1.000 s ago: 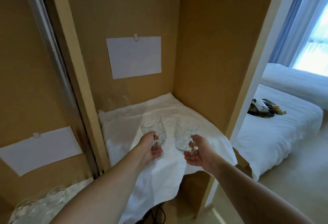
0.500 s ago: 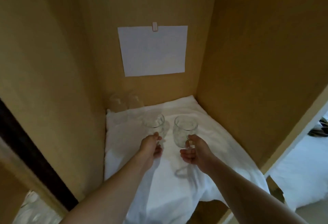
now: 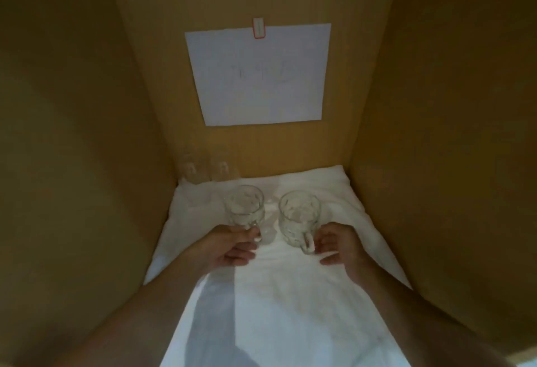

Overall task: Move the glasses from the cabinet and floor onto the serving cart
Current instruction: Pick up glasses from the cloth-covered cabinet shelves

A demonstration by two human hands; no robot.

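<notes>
Both hands at the two mugs inside the cabinet, lift not yet made.

My left hand (image 3: 232, 247) has fingers curled at the handle of the left glass mug (image 3: 245, 209); my right hand (image 3: 338, 246) has fingers loosely apart just beside the handle of the right glass mug (image 3: 299, 217), and I cannot tell whether it touches. I judge a full hook through each handle is needed, then a straight lift clear of the white cloth (image 3: 290, 294). Both mugs are clear, dimpled, upright and near each other; two fainter back glasses (image 3: 207, 170) stand in the rear corner.
</notes>
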